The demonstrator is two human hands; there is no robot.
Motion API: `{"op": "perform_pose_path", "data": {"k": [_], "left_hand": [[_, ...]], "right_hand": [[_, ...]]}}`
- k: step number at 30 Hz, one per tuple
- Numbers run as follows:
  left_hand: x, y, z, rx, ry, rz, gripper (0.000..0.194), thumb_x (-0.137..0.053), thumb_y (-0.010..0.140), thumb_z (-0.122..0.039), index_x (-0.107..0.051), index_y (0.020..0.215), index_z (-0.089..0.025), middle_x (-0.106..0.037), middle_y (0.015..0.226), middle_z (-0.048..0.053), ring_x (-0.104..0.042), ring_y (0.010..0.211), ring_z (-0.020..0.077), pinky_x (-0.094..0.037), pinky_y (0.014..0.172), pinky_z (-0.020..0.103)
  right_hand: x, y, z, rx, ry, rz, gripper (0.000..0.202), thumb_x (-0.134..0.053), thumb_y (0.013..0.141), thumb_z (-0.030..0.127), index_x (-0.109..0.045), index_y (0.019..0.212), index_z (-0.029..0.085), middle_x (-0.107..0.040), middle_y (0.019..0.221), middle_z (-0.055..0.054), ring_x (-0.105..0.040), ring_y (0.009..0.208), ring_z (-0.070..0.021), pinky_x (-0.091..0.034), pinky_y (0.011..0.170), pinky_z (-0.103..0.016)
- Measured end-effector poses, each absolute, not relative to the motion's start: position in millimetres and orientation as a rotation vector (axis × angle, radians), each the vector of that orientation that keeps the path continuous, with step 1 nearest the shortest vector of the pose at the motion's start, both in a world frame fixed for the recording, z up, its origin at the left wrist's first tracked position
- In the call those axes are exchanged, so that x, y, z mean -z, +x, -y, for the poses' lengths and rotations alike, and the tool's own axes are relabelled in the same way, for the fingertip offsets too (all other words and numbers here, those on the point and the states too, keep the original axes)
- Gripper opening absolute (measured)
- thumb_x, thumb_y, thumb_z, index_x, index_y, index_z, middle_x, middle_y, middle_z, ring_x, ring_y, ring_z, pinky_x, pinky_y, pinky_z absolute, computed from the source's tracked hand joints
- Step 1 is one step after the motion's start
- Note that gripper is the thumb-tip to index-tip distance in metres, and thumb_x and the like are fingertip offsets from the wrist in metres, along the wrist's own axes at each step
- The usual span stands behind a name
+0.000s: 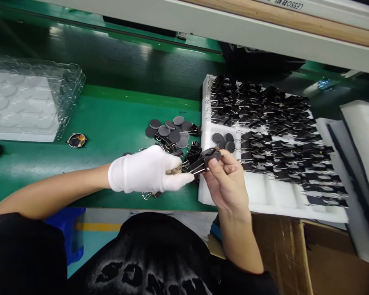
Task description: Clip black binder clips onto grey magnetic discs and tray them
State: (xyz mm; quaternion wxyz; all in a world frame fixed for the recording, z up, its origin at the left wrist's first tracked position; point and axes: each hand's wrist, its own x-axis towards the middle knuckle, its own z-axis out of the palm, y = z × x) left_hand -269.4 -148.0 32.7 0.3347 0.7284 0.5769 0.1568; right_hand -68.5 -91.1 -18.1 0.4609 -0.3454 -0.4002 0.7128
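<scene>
Two hands on one little bundle, so here's how yours looks to me. Your gloved left hand (141, 170) has thumb and finger pinched on the wire handles of a black binder clip (198, 166), and your bare right hand (230, 176) has its thumb pressed on the face of a dark round disc (213, 155), fingers closed in behind. The clip sits right between both sets of fingertips.

What could bite you: glove fabric slips on thin wire, so the clip could snap shut off-centre, nip your right thumb or knock the disc crooked. Lean too hard with that thumb and the disc might skid out too.

As for direction, the clip and disc together run lengthwise from your left fingertips to your right thumb, rising slightly rightward. Mouth looks aimed at the disc, but can't swear to it.

Just beyond your fingertips there's a pile of loose discs (174, 136) with loose clips (195, 130) around it. Right beside your right fingers is the white foam tray (264, 188) with rows of clips (264, 106), and well off past your left hand, stacked clear plastic trays (21, 102)
</scene>
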Motion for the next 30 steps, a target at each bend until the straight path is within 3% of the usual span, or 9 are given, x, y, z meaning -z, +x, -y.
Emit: {"op": "perform_pose_path", "data": {"k": [4, 9, 12, 14, 17, 20, 23, 26, 30], "left_hand": [[-33.6, -268.3, 146.8, -0.395, 1.925, -1.547, 0.050, -0.052, 0.093, -0.056, -0.046, 0.058, -0.020, -0.049, 0.044, -0.005, -0.041, 0.040, 0.0079, -0.029, 0.047, 0.024], [-49.5, -277.6, 139.5, -0.298, 2.043, -1.464, 0.045, -0.050, 0.096, -0.052, -0.053, 0.065, -0.019, -0.052, 0.051, -0.004, -0.042, 0.045, 0.0083, -0.030, 0.050, 0.025], [-59.3, -289.9, 136.3, -0.204, 2.198, -1.422, 0.044, -0.046, 0.100, -0.051, -0.061, 0.072, -0.021, -0.053, 0.055, -0.003, -0.045, 0.047, 0.0108, -0.030, 0.052, 0.027], [-60.6, -297.7, 138.2, -0.100, 2.350, -1.447, 0.040, -0.054, 0.096, -0.055, -0.066, 0.075, -0.022, -0.055, 0.060, -0.001, -0.050, 0.052, 0.0134, -0.031, 0.056, 0.028], [-55.3, -304.2, 147.5, 0.119, 2.582, -1.420, 0.033, -0.074, 0.080, -0.056, -0.073, 0.096, -0.027, -0.067, 0.082, 0.004, -0.061, 0.069, 0.0197, -0.038, 0.064, 0.030], [-47.1, -304.2, 157.6, 0.195, 2.685, -1.414, 0.052, -0.082, 0.073, -0.045, -0.069, 0.122, -0.033, -0.069, 0.101, 0.008, -0.064, 0.083, 0.0242, -0.042, 0.073, 0.033], [-41.6, -303.8, 158.5, 0.173, 2.699, -1.393, 0.032, -0.077, 0.078, -0.030, -0.073, 0.109, -0.031, -0.068, 0.090, 0.005, -0.063, 0.076, 0.0216, -0.042, 0.073, 0.033], [-42.6, -309.5, 148.7, 0.206, 2.684, -1.303, 0.011, -0.073, 0.082, -0.033, -0.074, 0.091, -0.027, -0.066, 0.078, 0.003, -0.060, 0.067, 0.0193, -0.041, 0.067, 0.032], [-52.2, -322.9, 133.5, 0.027, 2.591, -1.278, 0.020, -0.060, 0.093, -0.038, -0.074, 0.103, -0.029, -0.070, 0.085, 0.002, -0.064, 0.072, 0.0176, -0.044, 0.070, 0.029]], "right_hand": [[19.2, -74.8, 97.1, -1.744, -0.861, 0.956, 0.028, -0.093, 0.069, 0.035, -0.074, 0.087, 0.027, -0.076, 0.082, 0.003, -0.067, 0.071, -0.0123, -0.060, 0.073, -0.028], [16.9, -76.8, 99.2, -1.826, -0.847, 0.901, 0.026, -0.091, 0.072, 0.037, -0.076, 0.092, 0.030, -0.078, 0.099, 0.002, -0.070, 0.085, -0.0160, -0.062, 0.080, -0.033], [11.8, -70.5, 98.7, -1.887, -0.804, 0.798, 0.022, -0.087, 0.075, 0.043, -0.075, 0.091, 0.033, -0.076, 0.094, 0.004, -0.070, 0.089, -0.0175, -0.061, 0.086, -0.037], [7.6, -65.6, 98.2, -1.894, -0.763, 0.668, 0.020, -0.083, 0.078, 0.049, -0.074, 0.089, 0.034, -0.073, 0.090, 0.004, -0.069, 0.093, -0.0182, -0.060, 0.089, -0.038], [3.0, -61.5, 98.5, -1.908, -0.698, 0.519, 0.015, -0.078, 0.084, 0.047, -0.073, 0.088, 0.034, -0.068, 0.085, 0.003, -0.067, 0.091, -0.0161, -0.060, 0.083, -0.032], [2.3, -61.5, 100.8, -1.973, -0.623, 0.509, 0.012, -0.076, 0.085, 0.045, -0.073, 0.090, 0.034, -0.063, 0.083, 0.004, -0.063, 0.083, -0.0113, -0.058, 0.076, -0.024], [4.8, -61.8, 103.8, -2.012, -0.610, 0.629, 0.013, -0.072, 0.088, 0.050, -0.072, 0.092, 0.037, -0.061, 0.083, 0.004, -0.061, 0.081, -0.0114, -0.057, 0.074, -0.024], [8.5, -60.3, 106.5, -1.991, -0.642, 0.751, 0.016, -0.069, 0.089, 0.054, -0.072, 0.093, 0.039, -0.062, 0.085, 0.003, -0.061, 0.080, -0.0137, -0.059, 0.074, -0.028], [11.3, -58.8, 111.6, -1.942, -0.669, 0.922, 0.017, -0.075, 0.086, 0.050, -0.076, 0.091, 0.034, -0.068, 0.101, 0.001, -0.066, 0.094, -0.0171, -0.063, 0.077, -0.032]]}}
